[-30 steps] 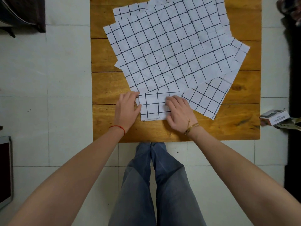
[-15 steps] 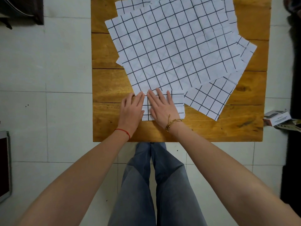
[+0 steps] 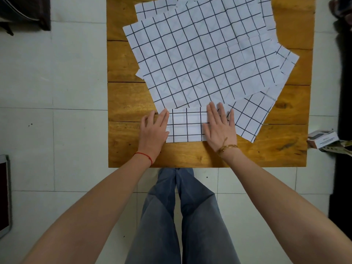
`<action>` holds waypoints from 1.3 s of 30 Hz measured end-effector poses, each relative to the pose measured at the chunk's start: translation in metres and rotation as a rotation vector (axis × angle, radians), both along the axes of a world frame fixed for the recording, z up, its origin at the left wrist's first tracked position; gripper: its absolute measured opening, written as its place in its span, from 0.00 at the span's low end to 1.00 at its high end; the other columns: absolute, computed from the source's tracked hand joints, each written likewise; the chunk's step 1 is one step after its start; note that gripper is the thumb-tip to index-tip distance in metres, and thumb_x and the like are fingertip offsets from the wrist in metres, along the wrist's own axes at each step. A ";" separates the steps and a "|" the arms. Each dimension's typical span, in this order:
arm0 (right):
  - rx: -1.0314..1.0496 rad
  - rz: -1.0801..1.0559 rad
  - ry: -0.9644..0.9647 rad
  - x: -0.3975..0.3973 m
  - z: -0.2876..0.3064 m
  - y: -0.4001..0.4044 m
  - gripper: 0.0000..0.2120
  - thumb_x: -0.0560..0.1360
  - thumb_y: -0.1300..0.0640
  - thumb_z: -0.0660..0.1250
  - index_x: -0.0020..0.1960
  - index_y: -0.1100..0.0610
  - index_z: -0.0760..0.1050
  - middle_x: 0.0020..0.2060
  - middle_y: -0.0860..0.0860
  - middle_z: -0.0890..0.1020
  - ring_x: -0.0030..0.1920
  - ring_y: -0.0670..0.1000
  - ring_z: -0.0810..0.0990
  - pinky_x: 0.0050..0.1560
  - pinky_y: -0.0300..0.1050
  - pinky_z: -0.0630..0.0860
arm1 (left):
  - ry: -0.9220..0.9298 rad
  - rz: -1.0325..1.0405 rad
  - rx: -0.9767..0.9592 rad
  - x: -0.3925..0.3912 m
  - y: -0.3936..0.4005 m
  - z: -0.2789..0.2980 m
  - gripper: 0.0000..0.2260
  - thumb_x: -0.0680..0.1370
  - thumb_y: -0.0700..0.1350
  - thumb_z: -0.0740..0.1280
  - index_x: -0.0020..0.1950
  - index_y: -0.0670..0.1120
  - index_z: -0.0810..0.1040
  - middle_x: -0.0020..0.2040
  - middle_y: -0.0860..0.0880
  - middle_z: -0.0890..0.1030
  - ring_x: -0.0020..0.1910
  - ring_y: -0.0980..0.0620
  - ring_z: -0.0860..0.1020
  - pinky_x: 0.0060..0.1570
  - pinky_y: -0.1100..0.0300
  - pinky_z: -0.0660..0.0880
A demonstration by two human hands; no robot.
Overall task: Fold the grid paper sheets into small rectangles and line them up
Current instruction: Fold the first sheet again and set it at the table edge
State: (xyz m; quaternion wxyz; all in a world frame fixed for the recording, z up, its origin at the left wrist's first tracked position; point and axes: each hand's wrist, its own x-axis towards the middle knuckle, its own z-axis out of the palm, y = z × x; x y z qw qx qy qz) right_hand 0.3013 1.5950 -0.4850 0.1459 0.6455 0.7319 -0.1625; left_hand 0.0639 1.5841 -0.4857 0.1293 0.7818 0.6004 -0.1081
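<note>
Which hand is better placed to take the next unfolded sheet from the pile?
Probably the right hand: its fingertips already touch the unfolded sheets, while the left hand rests on the folded rectangle's left end.

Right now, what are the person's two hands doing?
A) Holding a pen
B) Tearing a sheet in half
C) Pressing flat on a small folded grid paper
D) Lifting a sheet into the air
C: the left hand and right hand lie flat with straight fingers on the folded grid paper on the wooden table.
</note>
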 end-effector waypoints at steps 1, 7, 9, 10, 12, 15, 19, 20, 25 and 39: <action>0.009 -0.033 0.004 -0.002 0.001 0.000 0.29 0.82 0.45 0.43 0.78 0.55 0.43 0.78 0.49 0.46 0.77 0.53 0.40 0.75 0.60 0.39 | 0.003 -0.002 -0.001 -0.001 -0.001 0.000 0.31 0.77 0.53 0.67 0.77 0.45 0.62 0.74 0.48 0.68 0.71 0.42 0.66 0.67 0.44 0.67; 0.059 0.191 0.119 -0.021 0.013 -0.019 0.27 0.82 0.48 0.44 0.78 0.56 0.45 0.78 0.52 0.48 0.77 0.53 0.43 0.76 0.59 0.43 | -0.080 -0.069 0.085 -0.009 -0.018 0.007 0.24 0.80 0.45 0.62 0.76 0.45 0.63 0.75 0.47 0.66 0.72 0.43 0.65 0.69 0.45 0.64; 0.029 0.280 0.164 -0.026 0.012 -0.031 0.27 0.82 0.49 0.45 0.78 0.56 0.47 0.78 0.52 0.50 0.77 0.53 0.45 0.75 0.58 0.44 | -0.133 -0.118 0.134 -0.013 -0.030 0.008 0.22 0.79 0.42 0.65 0.73 0.45 0.68 0.71 0.47 0.71 0.68 0.45 0.69 0.68 0.48 0.67; 0.009 0.323 0.183 -0.028 0.011 -0.037 0.27 0.82 0.49 0.45 0.78 0.56 0.47 0.78 0.52 0.51 0.77 0.54 0.46 0.75 0.58 0.45 | -0.158 -0.139 0.145 -0.015 -0.036 0.007 0.22 0.78 0.40 0.67 0.72 0.45 0.70 0.68 0.47 0.74 0.67 0.45 0.70 0.67 0.49 0.68; -0.028 0.400 0.199 -0.030 0.008 -0.050 0.27 0.81 0.49 0.46 0.78 0.56 0.48 0.78 0.52 0.51 0.77 0.54 0.47 0.75 0.57 0.47 | -0.176 -0.177 0.140 -0.017 -0.048 0.004 0.22 0.76 0.39 0.69 0.70 0.45 0.72 0.67 0.48 0.75 0.66 0.46 0.71 0.67 0.49 0.68; -0.080 0.428 0.188 -0.032 0.001 -0.062 0.27 0.81 0.48 0.44 0.78 0.56 0.48 0.78 0.51 0.50 0.77 0.54 0.47 0.75 0.58 0.48 | -0.133 -0.191 0.082 -0.016 -0.056 0.001 0.24 0.76 0.38 0.69 0.72 0.45 0.70 0.68 0.48 0.73 0.67 0.45 0.70 0.68 0.47 0.65; -0.131 0.397 0.165 -0.030 -0.003 -0.067 0.28 0.81 0.47 0.43 0.78 0.54 0.46 0.78 0.49 0.49 0.77 0.53 0.46 0.75 0.58 0.46 | -0.045 -0.173 0.028 -0.013 -0.060 -0.001 0.27 0.74 0.39 0.71 0.72 0.45 0.70 0.70 0.48 0.73 0.67 0.44 0.70 0.67 0.45 0.67; -0.135 0.401 0.162 -0.029 -0.003 -0.068 0.28 0.81 0.46 0.43 0.78 0.54 0.46 0.78 0.49 0.49 0.77 0.52 0.46 0.75 0.57 0.45 | -0.033 -0.170 0.018 -0.013 -0.060 -0.001 0.28 0.74 0.39 0.71 0.73 0.45 0.69 0.70 0.48 0.72 0.67 0.44 0.70 0.67 0.44 0.67; -0.115 0.395 0.106 -0.007 -0.003 -0.074 0.28 0.82 0.46 0.42 0.78 0.54 0.45 0.78 0.49 0.48 0.77 0.53 0.45 0.75 0.57 0.46 | 0.004 -0.166 -0.008 -0.012 -0.062 0.000 0.32 0.72 0.38 0.71 0.75 0.45 0.66 0.72 0.47 0.70 0.67 0.42 0.69 0.67 0.42 0.67; 0.158 0.143 0.181 0.020 0.020 -0.034 0.17 0.80 0.51 0.54 0.64 0.58 0.72 0.62 0.54 0.76 0.64 0.56 0.71 0.63 0.51 0.67 | -0.285 0.020 0.092 -0.003 -0.048 0.012 0.14 0.76 0.39 0.67 0.62 0.43 0.77 0.61 0.46 0.77 0.60 0.47 0.74 0.58 0.52 0.74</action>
